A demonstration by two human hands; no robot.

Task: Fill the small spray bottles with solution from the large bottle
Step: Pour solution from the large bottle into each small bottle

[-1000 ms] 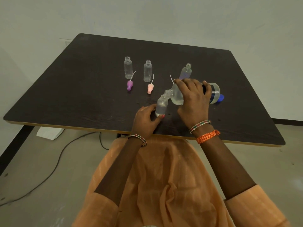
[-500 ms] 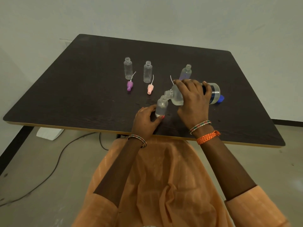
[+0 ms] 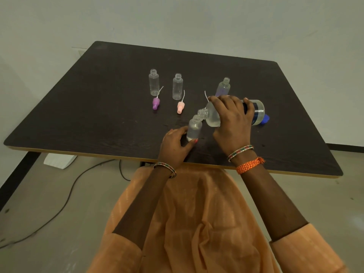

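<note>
A: Report the state of both hands.

B: The right hand (image 3: 232,119) is gripping the large bottle (image 3: 214,115), tilted on its side, neck meeting the mouth of the small bottle (image 3: 194,128). The left hand (image 3: 175,144) is pinching that small bottle's base upright on the tabletop (image 3: 98,107).

A: Where are the remaining items sitting?

B: Two uncapped bottles are standing at 11 o'clock of the hands: one (image 3: 154,82) behind the purple sprayer (image 3: 156,103), one (image 3: 177,86) behind the pink sprayer (image 3: 180,107). A third (image 3: 223,86) is standing at 12 o'clock.
</note>
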